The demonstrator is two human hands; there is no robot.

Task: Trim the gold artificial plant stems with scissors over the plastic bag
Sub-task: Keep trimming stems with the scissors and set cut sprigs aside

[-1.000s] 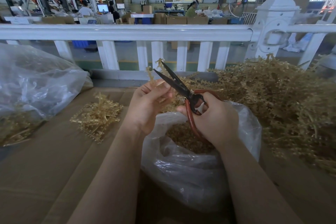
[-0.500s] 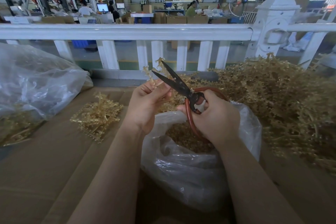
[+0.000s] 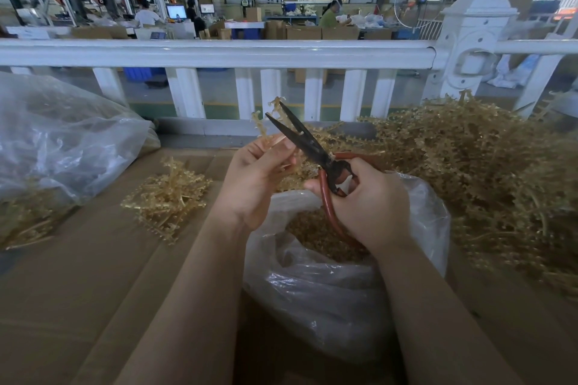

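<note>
1. Gold plastic stem [image 3: 266, 131] sticks up at the centre of the frame, pinched between the thumb and fingers of the left hand [image 3: 256, 178].
2. Right hand [image 3: 369, 206] grips the red handles of the scissors [image 3: 312, 150]; their dark blades stand parted, pointing to the upper left, with the stem's tips just beside them.
3. Both hands hover above the open mouth of a clear plastic bag [image 3: 328, 291] in the lower centre, which holds small gold trimmings.
4. At the right of the frame, a big heap of gold stems [image 3: 484, 172] spreads behind the bag.
5. Left of centre, a small pile of stems [image 3: 169, 197] lies on the brown cardboard [image 3: 78, 291].
6. Another clear bag [image 3: 62, 147] fills the left edge.
7. Across the upper half of the frame runs a white railing [image 3: 219, 53], with a workshop beyond.
</note>
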